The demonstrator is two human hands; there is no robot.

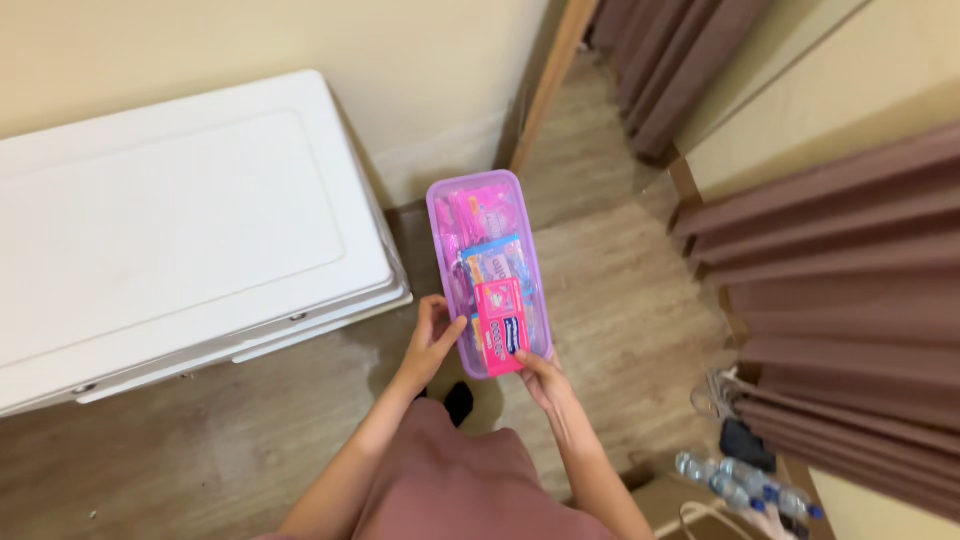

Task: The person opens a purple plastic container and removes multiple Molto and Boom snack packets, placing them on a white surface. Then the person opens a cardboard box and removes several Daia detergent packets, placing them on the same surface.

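Note:
I hold a long, clear purple plastic box (488,195) out in front of me above a wooden floor. Inside it lie pink and blue packets, with a pink carton (500,325) nearest me. My left hand (432,340) grips the box's near left corner, thumb against its side. My right hand (545,385) supports the near right corner from below. My pink garment shows at the bottom of the view.
A large white chest with a closed lid (170,230) stands on the left against a cream wall. Brown curtains (850,300) hang on the right. Several water bottles (745,482), a dark pouch and hangers lie on the floor at the lower right.

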